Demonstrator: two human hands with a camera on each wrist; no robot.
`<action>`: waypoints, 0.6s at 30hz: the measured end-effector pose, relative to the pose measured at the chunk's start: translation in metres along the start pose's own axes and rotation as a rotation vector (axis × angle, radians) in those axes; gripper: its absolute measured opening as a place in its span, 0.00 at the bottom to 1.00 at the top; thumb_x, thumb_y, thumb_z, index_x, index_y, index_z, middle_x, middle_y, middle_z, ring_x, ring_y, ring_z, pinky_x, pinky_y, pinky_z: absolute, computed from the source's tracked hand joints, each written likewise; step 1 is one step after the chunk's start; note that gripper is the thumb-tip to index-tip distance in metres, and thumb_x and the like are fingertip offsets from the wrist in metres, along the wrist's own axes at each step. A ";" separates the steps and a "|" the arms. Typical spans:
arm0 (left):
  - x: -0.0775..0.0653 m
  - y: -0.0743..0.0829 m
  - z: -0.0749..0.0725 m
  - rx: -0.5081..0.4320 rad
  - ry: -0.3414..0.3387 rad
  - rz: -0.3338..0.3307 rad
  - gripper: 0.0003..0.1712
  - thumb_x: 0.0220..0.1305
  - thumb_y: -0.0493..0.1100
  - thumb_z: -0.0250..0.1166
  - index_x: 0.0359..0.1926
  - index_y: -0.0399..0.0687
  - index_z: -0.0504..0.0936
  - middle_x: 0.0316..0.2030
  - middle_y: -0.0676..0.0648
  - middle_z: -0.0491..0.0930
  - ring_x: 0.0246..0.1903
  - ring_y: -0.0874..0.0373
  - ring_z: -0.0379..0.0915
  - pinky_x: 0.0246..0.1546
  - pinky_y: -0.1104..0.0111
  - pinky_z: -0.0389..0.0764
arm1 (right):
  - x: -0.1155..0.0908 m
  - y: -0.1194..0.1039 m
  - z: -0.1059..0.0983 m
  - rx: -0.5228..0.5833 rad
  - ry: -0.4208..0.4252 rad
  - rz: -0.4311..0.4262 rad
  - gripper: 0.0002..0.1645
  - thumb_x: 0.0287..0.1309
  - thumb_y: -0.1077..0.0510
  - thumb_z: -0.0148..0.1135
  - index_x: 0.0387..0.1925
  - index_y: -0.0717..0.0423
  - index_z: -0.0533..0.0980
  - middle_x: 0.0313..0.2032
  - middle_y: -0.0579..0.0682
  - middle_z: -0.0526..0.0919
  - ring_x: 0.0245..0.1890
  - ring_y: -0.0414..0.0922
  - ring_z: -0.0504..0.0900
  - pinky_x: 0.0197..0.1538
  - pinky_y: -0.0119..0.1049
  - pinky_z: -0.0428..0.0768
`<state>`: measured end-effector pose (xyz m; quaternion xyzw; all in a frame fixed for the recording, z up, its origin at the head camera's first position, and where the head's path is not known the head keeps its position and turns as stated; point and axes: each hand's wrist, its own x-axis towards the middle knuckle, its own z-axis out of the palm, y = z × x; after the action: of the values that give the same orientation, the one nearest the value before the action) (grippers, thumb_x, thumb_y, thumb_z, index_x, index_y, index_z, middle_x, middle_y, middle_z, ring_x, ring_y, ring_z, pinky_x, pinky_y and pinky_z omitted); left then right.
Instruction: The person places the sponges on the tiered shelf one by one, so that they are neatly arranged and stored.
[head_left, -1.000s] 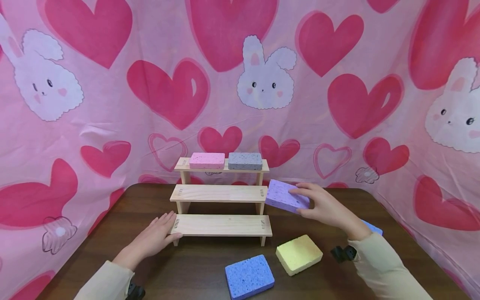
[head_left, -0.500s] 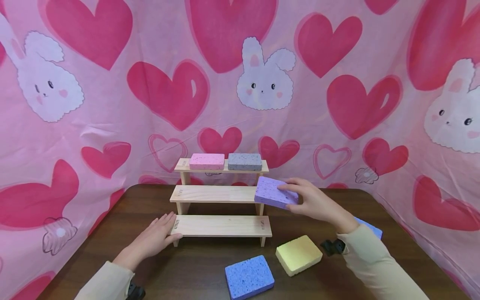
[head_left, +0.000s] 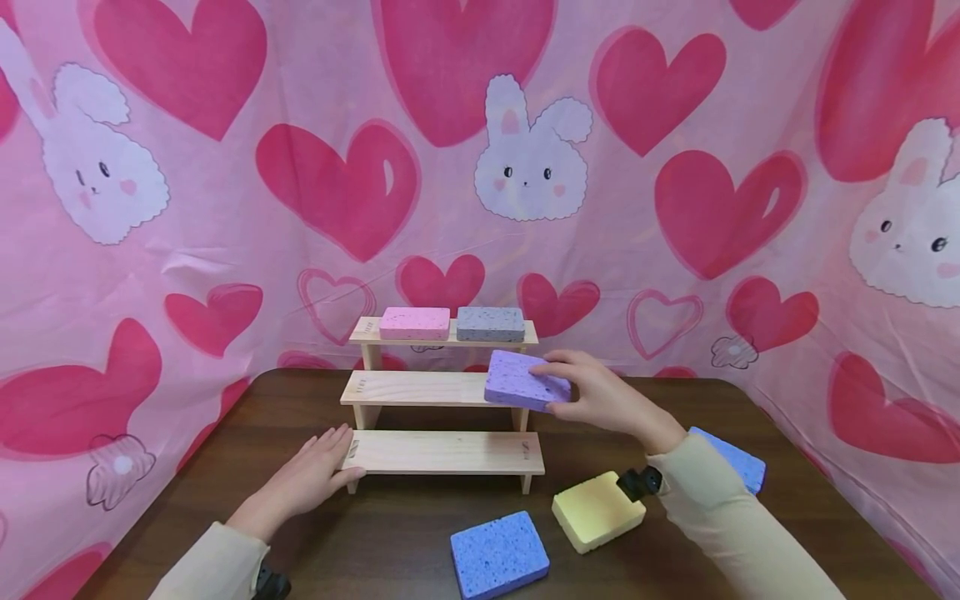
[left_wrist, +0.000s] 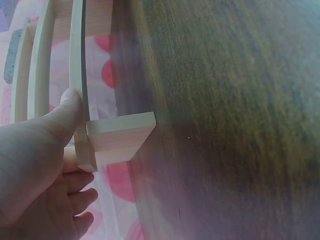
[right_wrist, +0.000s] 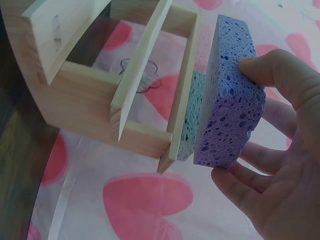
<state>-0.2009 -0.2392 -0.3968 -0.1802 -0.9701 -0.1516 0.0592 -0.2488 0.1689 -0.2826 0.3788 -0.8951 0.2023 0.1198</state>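
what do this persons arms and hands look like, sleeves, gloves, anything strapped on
Both arms wear long, plain, cream-coloured fabric sleeves ending at the wrists. A small, blocky black device sits at the left wrist and another at the right. The left hand and right hand are bare, with no gloves or rings visible. No cables show.

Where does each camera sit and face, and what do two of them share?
Head: on the person's head, facing forward and down at the shelf; left hand, right hand and sleeves show.
Left wrist: on that wrist, facing the shelf's end and the table; left hand shows.
Right wrist: on that wrist, facing the purple sponge and shelf; right hand shows.
Head and right wrist share the purple sponge.
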 end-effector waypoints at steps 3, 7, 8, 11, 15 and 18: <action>0.000 0.000 0.000 -0.001 0.000 0.001 0.40 0.59 0.52 0.62 0.59 0.23 0.63 0.58 0.26 0.62 0.60 0.31 0.55 0.58 0.43 0.54 | 0.006 -0.002 0.004 0.009 -0.008 -0.012 0.31 0.45 0.58 0.69 0.55 0.52 0.75 0.55 0.57 0.70 0.52 0.53 0.68 0.49 0.47 0.75; 0.000 0.000 -0.001 -0.003 0.001 -0.004 0.40 0.59 0.52 0.63 0.59 0.23 0.63 0.59 0.26 0.62 0.60 0.32 0.54 0.58 0.43 0.53 | 0.014 -0.006 0.009 0.014 -0.017 -0.039 0.31 0.45 0.57 0.70 0.55 0.50 0.75 0.56 0.56 0.70 0.52 0.52 0.68 0.51 0.47 0.74; 0.000 0.000 -0.001 -0.003 0.002 -0.004 0.40 0.59 0.52 0.63 0.59 0.23 0.63 0.59 0.26 0.62 0.60 0.32 0.54 0.58 0.43 0.53 | 0.016 -0.007 0.010 0.016 -0.017 -0.048 0.31 0.45 0.57 0.70 0.55 0.50 0.75 0.56 0.56 0.70 0.52 0.52 0.68 0.51 0.47 0.74; 0.000 0.001 -0.001 -0.002 0.006 0.001 0.40 0.58 0.52 0.63 0.59 0.23 0.64 0.58 0.26 0.63 0.60 0.31 0.55 0.58 0.42 0.54 | 0.021 -0.009 0.014 0.022 -0.018 -0.070 0.30 0.45 0.56 0.69 0.55 0.50 0.75 0.56 0.57 0.70 0.52 0.52 0.68 0.51 0.48 0.73; -0.001 0.001 0.000 -0.004 0.010 0.002 0.40 0.58 0.52 0.63 0.59 0.23 0.64 0.58 0.26 0.63 0.59 0.31 0.55 0.58 0.42 0.54 | 0.029 -0.013 0.018 0.022 -0.021 -0.083 0.30 0.45 0.56 0.69 0.55 0.51 0.75 0.56 0.56 0.70 0.52 0.51 0.68 0.52 0.47 0.73; -0.001 0.001 0.000 -0.007 0.010 -0.001 0.40 0.59 0.52 0.63 0.59 0.23 0.64 0.59 0.27 0.62 0.60 0.32 0.55 0.58 0.43 0.53 | 0.035 -0.016 0.022 0.013 -0.025 -0.104 0.30 0.45 0.56 0.69 0.54 0.52 0.76 0.55 0.56 0.71 0.52 0.51 0.68 0.53 0.48 0.71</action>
<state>-0.1996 -0.2389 -0.3963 -0.1790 -0.9694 -0.1558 0.0631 -0.2624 0.1262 -0.2845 0.4281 -0.8743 0.1970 0.1165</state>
